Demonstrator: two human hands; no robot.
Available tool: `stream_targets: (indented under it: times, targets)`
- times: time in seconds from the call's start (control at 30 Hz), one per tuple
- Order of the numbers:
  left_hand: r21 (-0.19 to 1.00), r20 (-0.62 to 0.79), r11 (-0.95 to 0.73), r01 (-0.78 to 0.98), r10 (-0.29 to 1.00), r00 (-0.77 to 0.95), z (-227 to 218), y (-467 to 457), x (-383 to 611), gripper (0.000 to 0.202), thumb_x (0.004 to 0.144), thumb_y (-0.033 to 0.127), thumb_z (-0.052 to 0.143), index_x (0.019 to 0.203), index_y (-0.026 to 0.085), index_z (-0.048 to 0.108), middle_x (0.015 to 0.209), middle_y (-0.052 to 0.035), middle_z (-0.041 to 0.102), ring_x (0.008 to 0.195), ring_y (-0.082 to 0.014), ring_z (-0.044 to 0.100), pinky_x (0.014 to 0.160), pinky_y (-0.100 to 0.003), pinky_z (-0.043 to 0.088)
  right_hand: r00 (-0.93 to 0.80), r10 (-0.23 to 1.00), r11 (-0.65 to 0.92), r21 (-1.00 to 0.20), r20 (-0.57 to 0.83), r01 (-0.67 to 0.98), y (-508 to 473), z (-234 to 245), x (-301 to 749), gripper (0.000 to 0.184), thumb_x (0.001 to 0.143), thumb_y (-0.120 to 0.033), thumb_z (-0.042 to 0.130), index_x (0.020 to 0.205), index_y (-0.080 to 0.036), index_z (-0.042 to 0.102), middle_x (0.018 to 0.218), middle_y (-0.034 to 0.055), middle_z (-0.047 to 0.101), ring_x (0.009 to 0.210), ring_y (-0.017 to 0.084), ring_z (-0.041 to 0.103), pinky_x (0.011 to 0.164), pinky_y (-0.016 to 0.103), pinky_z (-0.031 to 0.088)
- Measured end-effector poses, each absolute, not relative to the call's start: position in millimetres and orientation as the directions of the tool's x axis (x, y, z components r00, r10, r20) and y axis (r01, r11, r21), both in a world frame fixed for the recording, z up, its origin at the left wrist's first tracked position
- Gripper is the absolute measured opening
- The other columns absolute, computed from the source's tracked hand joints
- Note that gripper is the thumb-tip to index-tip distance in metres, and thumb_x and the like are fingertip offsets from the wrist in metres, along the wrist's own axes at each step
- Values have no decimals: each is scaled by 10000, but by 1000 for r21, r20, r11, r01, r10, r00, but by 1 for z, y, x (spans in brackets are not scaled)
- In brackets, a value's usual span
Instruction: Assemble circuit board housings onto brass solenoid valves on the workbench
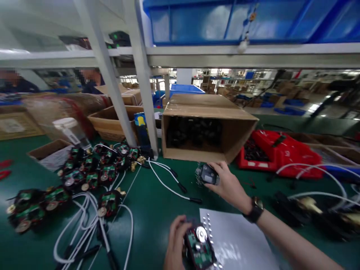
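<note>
Nearest, at 6 o'clock, the left hand [174,245] clamps its fingers on a circuit board unit [200,248]; a white sheet [242,243] lies at its 3 o'clock. Toward 12 o'clock, the right hand [229,185] grips a grey part [208,174]. Beyond stands a cardboard box [225,140], tipped sideways.

Cardboard box [208,108] on its side, red tray [281,153] beside it, loose white cables [84,219]

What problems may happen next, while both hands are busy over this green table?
1. The small silver parts lie in rows on the white sheet, right beside the circuit board assembly in the left hand; a nudge could scatter them.
2. The right hand grips the dark module with the arm stretched out, so it might slip.
</note>
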State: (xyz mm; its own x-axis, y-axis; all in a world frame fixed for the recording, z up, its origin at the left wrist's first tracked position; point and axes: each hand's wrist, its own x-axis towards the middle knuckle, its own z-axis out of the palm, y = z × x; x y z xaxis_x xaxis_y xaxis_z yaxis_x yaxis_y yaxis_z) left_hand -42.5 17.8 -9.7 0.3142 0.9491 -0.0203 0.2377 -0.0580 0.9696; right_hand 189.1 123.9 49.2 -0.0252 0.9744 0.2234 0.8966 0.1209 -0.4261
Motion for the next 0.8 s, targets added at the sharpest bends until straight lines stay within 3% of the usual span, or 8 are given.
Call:
stream_targets:
  times: [0.13, 0.23, 0.4, 0.5, 0.6, 0.67, 0.73, 0.8]
  targets:
    - [952, -33, -65, 299, 949, 312, -6, 11, -41, 761, 535, 427, 775, 1187, 192, 461, 1238, -133, 470, 1164, -318, 441, 1006, -471, 348, -23, 999, 34, -436, 29, 899, 36, 47, 197, 538, 719, -387, 615, 1205, -255, 425, 1164, 58, 435, 907, 216, 576, 776, 350, 503]
    - [968, -107, 26, 249, 942, 319, 4, 8, -43, 695, 587, 239, 754, 1190, 203, 410, 1198, -96, 505, 1100, -259, 495, 980, -425, 381, 65, 987, -108, -315, -144, 943, -23, 35, 199, 582, 773, -512, 522, 1269, -243, 378, 1112, 84, 460, 779, 230, 598, 665, 390, 517]
    - [991, -86, 41, 126, 923, 374, 2, 1, -46, 714, 599, 205, 762, 1194, 219, 366, 1241, -83, 470, 1121, -232, 483, 986, -380, 378, 54, 956, -110, -183, -287, 977, -74, 14, 206, 707, 794, -474, 522, 1393, -287, 195, 1085, 105, 460, 744, 260, 604, 619, 412, 504]
    - [994, -68, 29, 101, 912, 404, -4, -3, -48, 722, 607, 213, 767, 1202, 218, 358, 1256, -89, 452, 1140, -236, 470, 1008, -384, 354, -33, 953, -36, -222, -302, 974, -73, 13, 212, 618, 767, -327, 566, 1333, -285, 321, 1118, 97, 460, 757, 242, 597, 641, 390, 491]
    - [995, -58, 22, 94, 913, 404, -4, -6, -49, 727, 606, 206, 768, 1206, 202, 357, 1263, -105, 440, 1150, -249, 462, 1018, -398, 343, 17, 980, -89, -363, -196, 927, -64, 24, 211, 447, 712, -344, 613, 1128, -229, 495, 1127, 92, 480, 775, 237, 578, 665, 382, 470]
    - [995, -56, 21, 93, 919, 391, 0, -9, -48, 729, 625, 212, 755, 1223, 203, 339, 1266, -107, 439, 1150, -249, 461, 1001, -398, 362, 124, 984, -176, -628, -125, 758, -61, 35, 203, 427, 694, -432, 632, 1035, -206, 509, 1016, 79, 527, 751, 208, 554, 625, 327, 456]
    - [991, -53, 3, 136, 929, 367, 10, -14, -45, 723, 656, 239, 732, 1246, 215, 315, 1253, -101, 453, 1129, -243, 475, 962, -392, 397, 189, 960, -261, -910, -208, 324, -62, 44, 191, 468, 754, -534, 533, 1099, -225, 465, 843, 37, 537, 557, 120, 472, 463, 233, 377]
    - [959, 0, -102, 265, 933, 360, 23, -19, -40, 710, 672, 278, 717, 1256, 224, 317, 1228, -95, 468, 1106, -247, 479, 942, -402, 405, 86, 925, -343, -912, -370, -226, -63, 47, 176, 473, 814, -573, 398, 1172, -263, 409, 726, -9, 501, 394, 48, 256, 359, 175, 206]
